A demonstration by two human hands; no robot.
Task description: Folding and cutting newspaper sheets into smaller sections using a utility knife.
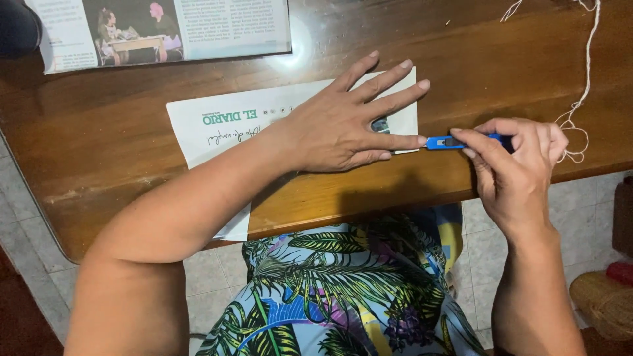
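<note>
The furniture here is a wooden table (119, 138), dark brown and polished, with visible grain. A bright spot of light (297, 46) reflects on its surface near the far edge, so a lamp shines from above. The near edge of the table shows some lighter, worn places. Under and beside the table, the floor (573, 198) is made of pale grey tiles with thin joints between them. At the left bottom corner the floor looks reddish brown. At the right side, low on the floor, a woven basket (603, 300) stands, and just above it there is a small red object (620, 271), partly cut off.
</note>
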